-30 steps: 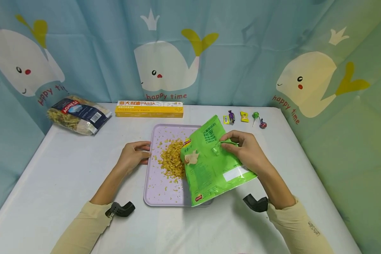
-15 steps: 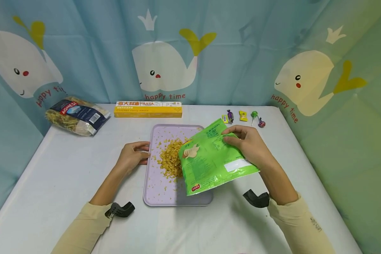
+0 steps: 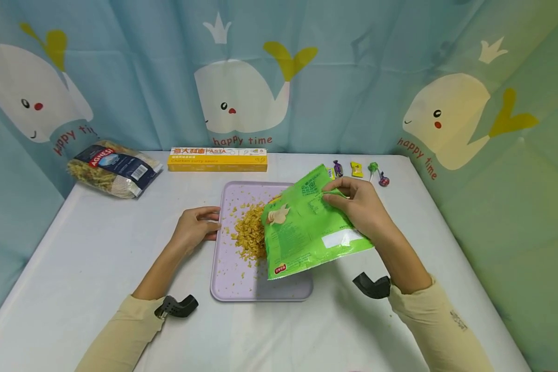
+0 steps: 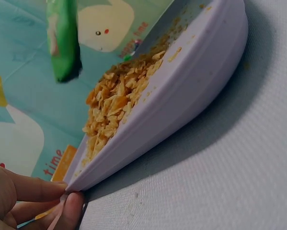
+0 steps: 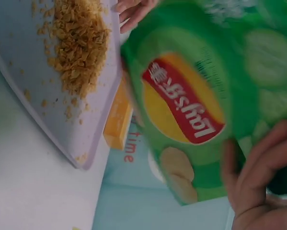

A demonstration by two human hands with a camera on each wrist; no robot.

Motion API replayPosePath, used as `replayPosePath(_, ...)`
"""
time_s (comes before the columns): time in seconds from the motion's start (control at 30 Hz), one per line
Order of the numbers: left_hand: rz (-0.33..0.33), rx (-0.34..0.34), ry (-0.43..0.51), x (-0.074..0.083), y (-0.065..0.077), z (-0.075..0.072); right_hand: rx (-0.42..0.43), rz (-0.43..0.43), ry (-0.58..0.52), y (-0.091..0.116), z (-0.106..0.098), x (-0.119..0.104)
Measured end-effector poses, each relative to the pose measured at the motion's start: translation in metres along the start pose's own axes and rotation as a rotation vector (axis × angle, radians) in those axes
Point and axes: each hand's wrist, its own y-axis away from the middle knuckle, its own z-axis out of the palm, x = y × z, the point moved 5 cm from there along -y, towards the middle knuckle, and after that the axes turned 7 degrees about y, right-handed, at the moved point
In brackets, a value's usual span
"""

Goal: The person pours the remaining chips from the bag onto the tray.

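My right hand [image 3: 360, 206] pinches a green Lay's potato chip bag [image 3: 304, 227] near its right side. The bag is tilted over the right part of a lilac tray [image 3: 234, 287], with one end close above a heap of crushed chips [image 3: 248, 232]. Its red and yellow Lay's logo [image 5: 184, 98] faces the right wrist camera. At the tray's left edge, my left hand [image 3: 192, 227] grips the rim between thumb and fingers, as the left wrist view also shows. Some of the heap is hidden behind the bag, and loose crumbs lie scattered around it on the tray.
Behind the tray stands a yellow and white pasta box [image 3: 217, 160]. An Agnesi pasta bag [image 3: 113, 168] lies at the back left. Several wrapped sweets [image 3: 357, 169] and lollipops [image 3: 383, 179] sit at the back right. A whale-print curtain [image 3: 344, 103] closes off the back.
My right hand and the chip bag have moved up and away from me, uncovering the tray's front right corner. The left hand stays at the rim.
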Motion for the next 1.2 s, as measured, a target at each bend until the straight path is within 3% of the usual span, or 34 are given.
replayPosePath(0.3, -0.002, -0.001, 0.003, 0.000, 0.001, -0.001, 0.010, -0.014, 0.013, -0.002, 0.003, 0.002)
replayPosePath(0.8, -0.009, -0.006, 0.013, 0.001, 0.001, 0.000, -0.045, 0.038, -0.166, 0.000, 0.009, 0.009)
replayPosePath(1.2, -0.013, -0.006, 0.004, 0.000, 0.000, -0.001, -0.005, 0.063, -0.294, 0.002, 0.012, 0.021)
